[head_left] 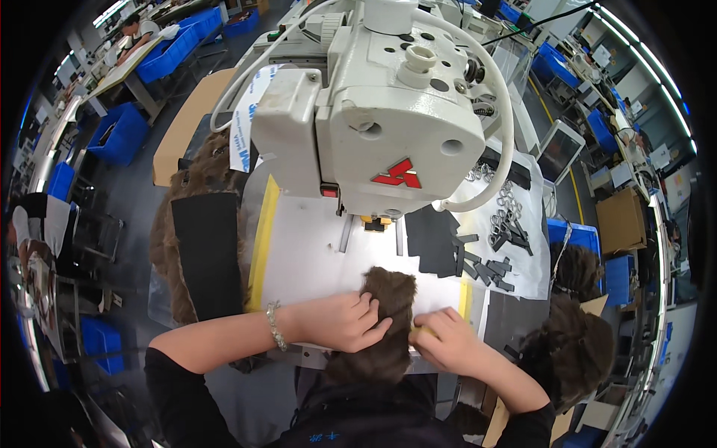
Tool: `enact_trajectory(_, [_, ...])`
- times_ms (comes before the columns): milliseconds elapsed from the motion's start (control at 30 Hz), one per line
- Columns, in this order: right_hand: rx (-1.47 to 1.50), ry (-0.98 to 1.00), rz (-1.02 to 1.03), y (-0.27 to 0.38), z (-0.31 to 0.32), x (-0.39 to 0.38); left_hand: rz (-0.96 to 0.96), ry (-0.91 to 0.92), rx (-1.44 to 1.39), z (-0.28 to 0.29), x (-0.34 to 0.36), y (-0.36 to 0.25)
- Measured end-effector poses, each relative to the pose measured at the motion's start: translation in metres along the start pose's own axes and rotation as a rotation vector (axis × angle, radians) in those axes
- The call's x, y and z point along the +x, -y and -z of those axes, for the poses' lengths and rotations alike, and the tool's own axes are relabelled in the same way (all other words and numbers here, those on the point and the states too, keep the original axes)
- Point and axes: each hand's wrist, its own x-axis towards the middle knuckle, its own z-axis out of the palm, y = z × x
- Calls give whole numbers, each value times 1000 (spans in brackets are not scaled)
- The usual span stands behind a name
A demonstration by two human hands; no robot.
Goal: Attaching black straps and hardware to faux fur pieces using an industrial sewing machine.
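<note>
A strip of brown fur fabric lies over the near edge of the white work surface and hangs down toward my lap. My left hand, with a bracelet at the wrist, is closed on the fur's left side, fingers curled over it. At the fur's right edge my right hand is pinched round a small yellowish thing, mostly hidden by the fingers, so its kind does not show. Just beyond the fur stands the white head of an industrial sewing machine.
Dark fabric pieces, short black strips and metal rings lie at the right. More brown fur with a black panel lies at the left. A fur pile is at the lower right. Blue bins and other workers are farther off.
</note>
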Motion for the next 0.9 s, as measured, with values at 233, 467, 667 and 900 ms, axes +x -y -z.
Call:
enact_trajectory(233, [-80,-40,6,-16,4,30,183,128,-248,9,2,-10])
enact_trajectory(467, [-110,-65,-72,-25,4,48,597,164,-462,17,11,9])
enact_trajectory(667, [-146,-6,-50,-25,5,62,562,108,-395,5,9,6])
enact_trajectory(900, [-319,-269,105,-27,-12,63,422,34,-62,-6,3,1])
